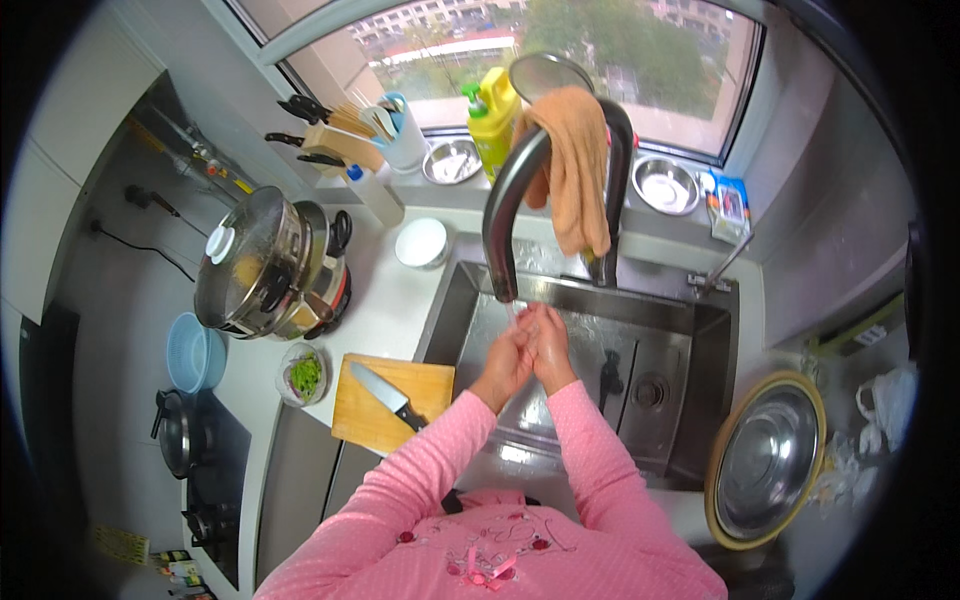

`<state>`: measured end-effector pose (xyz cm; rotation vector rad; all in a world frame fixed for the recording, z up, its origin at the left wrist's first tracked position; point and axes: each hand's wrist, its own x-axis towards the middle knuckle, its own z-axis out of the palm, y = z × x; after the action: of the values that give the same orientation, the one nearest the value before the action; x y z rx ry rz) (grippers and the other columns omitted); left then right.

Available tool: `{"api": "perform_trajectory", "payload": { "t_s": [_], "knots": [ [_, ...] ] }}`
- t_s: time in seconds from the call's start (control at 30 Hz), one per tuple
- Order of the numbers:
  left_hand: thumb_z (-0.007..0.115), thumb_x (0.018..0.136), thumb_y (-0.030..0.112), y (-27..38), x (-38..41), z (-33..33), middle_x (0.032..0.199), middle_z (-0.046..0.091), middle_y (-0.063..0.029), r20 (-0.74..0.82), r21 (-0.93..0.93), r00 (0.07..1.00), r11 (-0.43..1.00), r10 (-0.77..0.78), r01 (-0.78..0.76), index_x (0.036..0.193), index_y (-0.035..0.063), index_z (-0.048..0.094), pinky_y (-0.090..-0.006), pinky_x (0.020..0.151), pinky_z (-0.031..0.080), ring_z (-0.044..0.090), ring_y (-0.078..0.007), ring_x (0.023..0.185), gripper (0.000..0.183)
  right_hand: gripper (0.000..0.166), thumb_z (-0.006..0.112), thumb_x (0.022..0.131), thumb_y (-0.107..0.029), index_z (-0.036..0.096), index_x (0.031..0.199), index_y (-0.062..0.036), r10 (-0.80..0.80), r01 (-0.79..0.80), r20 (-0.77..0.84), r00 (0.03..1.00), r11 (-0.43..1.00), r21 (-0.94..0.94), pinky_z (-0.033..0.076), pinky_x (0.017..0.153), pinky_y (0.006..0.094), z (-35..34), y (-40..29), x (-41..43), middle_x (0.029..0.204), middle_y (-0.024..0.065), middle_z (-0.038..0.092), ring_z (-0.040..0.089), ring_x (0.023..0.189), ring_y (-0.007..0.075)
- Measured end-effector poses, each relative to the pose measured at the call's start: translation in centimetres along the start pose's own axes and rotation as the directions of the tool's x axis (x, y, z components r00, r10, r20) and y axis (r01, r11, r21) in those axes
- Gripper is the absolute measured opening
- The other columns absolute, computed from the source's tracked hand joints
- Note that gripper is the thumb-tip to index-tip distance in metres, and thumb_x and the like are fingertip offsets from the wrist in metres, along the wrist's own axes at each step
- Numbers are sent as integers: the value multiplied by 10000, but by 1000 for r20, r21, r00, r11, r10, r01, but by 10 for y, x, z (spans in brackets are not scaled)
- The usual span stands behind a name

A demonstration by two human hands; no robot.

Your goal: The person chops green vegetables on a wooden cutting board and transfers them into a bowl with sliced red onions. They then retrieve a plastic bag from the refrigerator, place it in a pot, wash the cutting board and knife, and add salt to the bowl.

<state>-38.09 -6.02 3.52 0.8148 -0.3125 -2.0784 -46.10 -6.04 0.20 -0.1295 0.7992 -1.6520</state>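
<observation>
My left hand [505, 358] and my right hand [550, 346] touch each other over the stainless steel sink [577, 442]. Both are wet, with palms together and fingers partly hidden by one another. I cannot see whether anything lies between them. A thin stream of water runs onto them from the dark curved faucet [501, 225]. Draped over the faucet's arch is an orange cloth [577, 172]. Left of the sink, a kitchen knife [382, 390] rests on a wooden cutting board [349, 409]. A dark utensil [611, 375] lies in the sink, left of the drain [649, 391].
A lidded steamer pot [262, 262] stands on the left counter, with a bowl of chopped greens [304, 375] in front. Near the sink's back-left corner is a white bowl [421, 242]. The sill holds a knife block [341, 146] and yellow detergent bottle [491, 127]. A large basin [769, 461] leans at right.
</observation>
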Motion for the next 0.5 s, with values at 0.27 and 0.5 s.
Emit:
{"api": "perform_trajectory", "payload": {
  "t_s": [0.27, 0.5],
  "knots": [
    [427, 938, 18, 5, 11, 12, 1261, 577, -206, 773, 615, 570, -110, 280, -781, 1313, 29, 548, -375, 1034, 383, 496, -347, 1239, 394, 574, 409, 972, -581, 530, 1072, -29, 115, -105, -25, 993, 961, 256, 510, 846, 417, -16, 5, 32, 1047, 137, 583, 589, 960, 271],
    [507, 965, 162, 32, 49, 12, 1149, 621, -169, 589, 808, 751, -200, 298, -554, 1276, 22, 552, -395, 887, 483, 617, -325, 1020, 344, 545, 363, 1019, -478, 448, 1351, -53, 5, -81, 250, 968, 951, 297, 350, 1088, 360, 45, -25, -37, 1382, 83, 492, 461, 1274, 205]
  ]
}}
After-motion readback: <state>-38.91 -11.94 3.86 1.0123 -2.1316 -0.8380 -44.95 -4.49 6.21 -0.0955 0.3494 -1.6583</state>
